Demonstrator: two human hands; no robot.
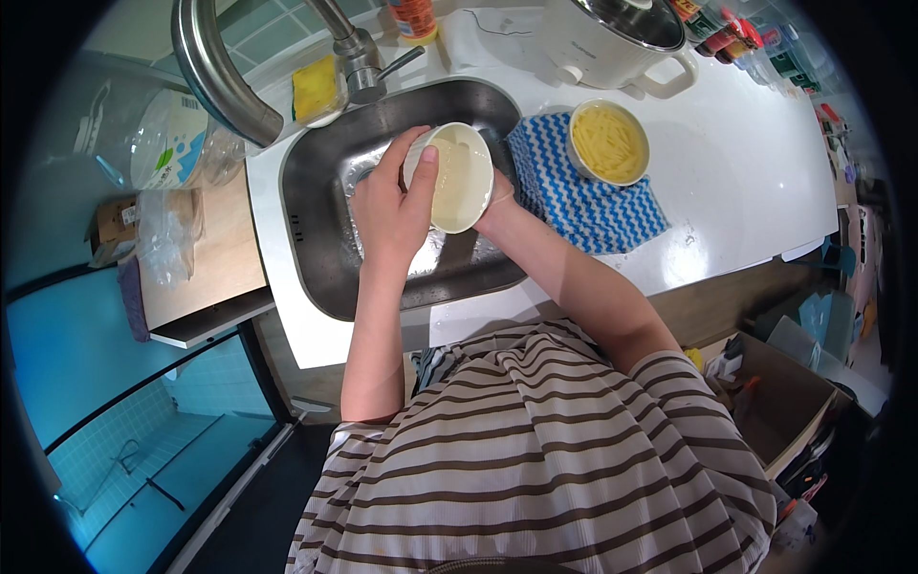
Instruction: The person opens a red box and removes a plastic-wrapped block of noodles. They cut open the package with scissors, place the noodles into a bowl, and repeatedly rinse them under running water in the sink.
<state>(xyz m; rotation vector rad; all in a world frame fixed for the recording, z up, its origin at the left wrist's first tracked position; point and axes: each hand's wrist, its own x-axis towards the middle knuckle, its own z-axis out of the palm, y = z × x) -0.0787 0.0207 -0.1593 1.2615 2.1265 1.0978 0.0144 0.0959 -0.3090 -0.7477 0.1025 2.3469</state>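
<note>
Over the stainless steel sink (323, 251) I hold a white bowl (465, 183), tilted so that its wet-looking inside faces me. My left hand (394, 197) grips the bowl's left side, thumb over the rim and fingers around the outside. Behind the bowl's right side is my right hand (500, 199), supporting it; its fingers are hidden. To the right, a second bowl (582, 166) full of pale yellow strips (609, 143), like cut potato, rests on a blue and white wavy-striped cloth (574, 215).
A steel faucet (222, 86) arches over the sink's left corner, near a yellow sponge (314, 87). An electric pot (609, 46) with a glass lid stands at the back of the white counter (739, 179). Bottles (746, 43) line the back right. An open cardboard box (774, 402) stands below right.
</note>
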